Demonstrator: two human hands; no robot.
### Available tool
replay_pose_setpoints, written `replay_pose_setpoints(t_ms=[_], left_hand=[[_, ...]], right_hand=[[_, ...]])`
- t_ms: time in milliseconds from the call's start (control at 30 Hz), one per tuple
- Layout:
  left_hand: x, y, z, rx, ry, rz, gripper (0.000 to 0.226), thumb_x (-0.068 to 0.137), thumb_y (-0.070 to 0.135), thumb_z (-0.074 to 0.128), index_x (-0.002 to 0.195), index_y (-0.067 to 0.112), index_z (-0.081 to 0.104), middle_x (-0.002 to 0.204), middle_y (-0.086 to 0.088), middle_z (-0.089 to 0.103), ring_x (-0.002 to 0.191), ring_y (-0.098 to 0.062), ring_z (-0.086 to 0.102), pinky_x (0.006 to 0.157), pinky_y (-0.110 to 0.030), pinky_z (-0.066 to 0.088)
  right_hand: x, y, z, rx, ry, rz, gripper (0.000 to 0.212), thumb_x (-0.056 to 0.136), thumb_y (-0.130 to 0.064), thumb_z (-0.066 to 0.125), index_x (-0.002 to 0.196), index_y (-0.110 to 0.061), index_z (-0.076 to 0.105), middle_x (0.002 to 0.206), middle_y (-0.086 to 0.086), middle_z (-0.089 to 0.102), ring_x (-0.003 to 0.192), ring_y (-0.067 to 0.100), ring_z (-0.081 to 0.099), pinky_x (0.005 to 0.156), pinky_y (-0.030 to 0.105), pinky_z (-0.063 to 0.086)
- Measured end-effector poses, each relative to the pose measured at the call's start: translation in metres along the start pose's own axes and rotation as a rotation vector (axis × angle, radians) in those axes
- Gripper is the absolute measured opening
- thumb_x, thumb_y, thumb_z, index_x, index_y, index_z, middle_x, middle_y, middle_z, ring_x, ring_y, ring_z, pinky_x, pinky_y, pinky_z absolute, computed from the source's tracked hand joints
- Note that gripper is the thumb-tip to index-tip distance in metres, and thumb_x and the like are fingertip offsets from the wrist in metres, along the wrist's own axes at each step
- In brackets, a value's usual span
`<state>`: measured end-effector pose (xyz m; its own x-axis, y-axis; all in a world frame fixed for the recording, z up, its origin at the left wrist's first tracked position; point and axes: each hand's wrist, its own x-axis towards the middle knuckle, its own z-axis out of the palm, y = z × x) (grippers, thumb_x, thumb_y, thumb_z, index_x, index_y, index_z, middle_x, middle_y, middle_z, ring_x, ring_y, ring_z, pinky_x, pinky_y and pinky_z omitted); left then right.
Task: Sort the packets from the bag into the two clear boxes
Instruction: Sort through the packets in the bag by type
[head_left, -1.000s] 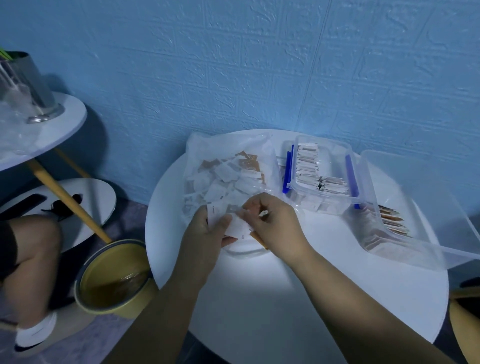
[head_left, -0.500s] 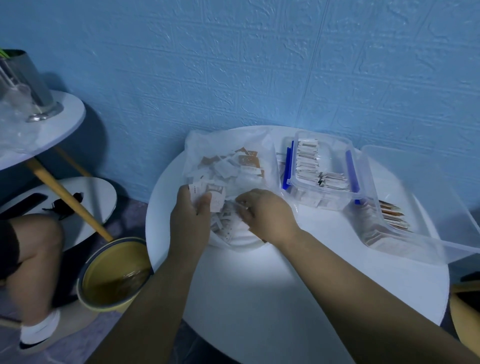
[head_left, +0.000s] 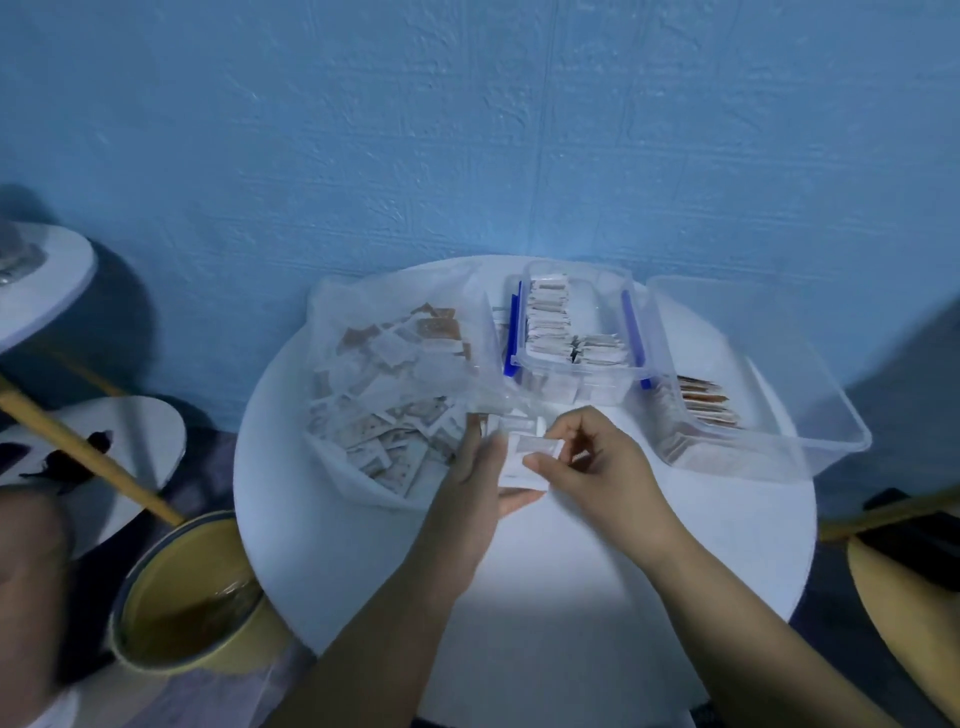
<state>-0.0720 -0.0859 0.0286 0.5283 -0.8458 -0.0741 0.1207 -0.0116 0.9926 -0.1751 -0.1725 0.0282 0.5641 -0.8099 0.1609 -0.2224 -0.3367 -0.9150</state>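
White packets (head_left: 511, 475) sit in a small stack in the left hand (head_left: 470, 493), whose fingers curl beneath them and hold them just above the table. Right hand (head_left: 605, 465) meets it from the other side: thumb and forefinger pinch the top packet (head_left: 537, 446) of that stack, the other fingers curled loosely behind. Both hands are closed on packets and touch across the stack.

Just beyond and to the left of the left hand lies the clear plastic bag (head_left: 363, 306), open toward the hands and spread flat, with a loose heap of white and brown-printed packets (head_left: 395, 415) inside; its near edge reaches the left knuckles.

Straight ahead of the right hand stands the small clear box (head_left: 597, 387) with blue latches (head_left: 514, 332) on its sides, holding rows of white packets (head_left: 548, 317) stood on edge. To the right of the right hand, touching the small box, is the larger clear box (head_left: 779, 358), with a row of brown packets (head_left: 704, 402) at its near left end.

All of this rests on a round white table (head_left: 545, 597), which stands against a textured blue wall (head_left: 467, 130). Below and left of the left forearm, on the floor, stands a yellow bucket (head_left: 171, 667). Farther left a second white table (head_left: 41, 291) is partly in view.
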Motion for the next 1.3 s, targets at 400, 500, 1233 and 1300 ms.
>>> replay_pose_setpoints(t_ms=[400, 500, 1233, 1300], left_hand=[[-0.004, -0.031, 0.04, 0.483, -0.128, 0.211, 0.019, 0.087, 0.025, 0.053, 0.106, 0.031, 0.053, 0.108, 0.008, 0.062, 0.1, 0.003, 0.057, 0.091, -0.022, 0.046], [-0.005, -0.039, 0.033, 0.558, -0.049, 0.259, 0.036, 0.08, 0.03, 0.053, 0.114, 0.02, 0.054, 0.114, 0.001, 0.061, 0.108, -0.013, 0.057, 0.095, -0.034, 0.046], [-0.006, -0.042, 0.033, 0.914, 0.037, 0.331, 0.055, 0.082, 0.041, 0.032, 0.124, 0.011, 0.054, 0.119, -0.003, 0.061, 0.11, -0.023, 0.054, 0.095, -0.036, 0.042], [-0.006, -0.044, 0.032, 0.94, 0.045, 0.347, 0.057, 0.08, 0.042, 0.032, 0.12, 0.01, 0.055, 0.115, -0.005, 0.063, 0.106, -0.026, 0.056, 0.091, -0.037, 0.044]], right_hand=[[-0.033, 0.031, -0.04, -0.073, -0.021, -0.117, 0.044, 0.085, -0.007, 0.064, 0.101, -0.047, 0.055, 0.105, -0.031, 0.061, 0.098, -0.004, 0.06, 0.084, 0.012, 0.044], [-0.036, 0.033, -0.035, -0.104, -0.037, -0.139, 0.048, 0.085, -0.005, 0.061, 0.106, -0.047, 0.05, 0.108, -0.03, 0.059, 0.104, -0.003, 0.056, 0.091, 0.016, 0.044], [-0.033, 0.031, -0.026, -0.298, -0.072, -0.206, 0.037, 0.089, -0.004, 0.053, 0.123, -0.019, 0.052, 0.092, -0.032, 0.044, 0.086, -0.026, 0.042, 0.08, -0.004, 0.028], [-0.035, 0.032, -0.023, -0.313, -0.079, -0.284, 0.034, 0.088, -0.006, 0.05, 0.122, -0.013, 0.052, 0.097, -0.028, 0.044, 0.092, -0.028, 0.037, 0.085, -0.005, 0.025]])
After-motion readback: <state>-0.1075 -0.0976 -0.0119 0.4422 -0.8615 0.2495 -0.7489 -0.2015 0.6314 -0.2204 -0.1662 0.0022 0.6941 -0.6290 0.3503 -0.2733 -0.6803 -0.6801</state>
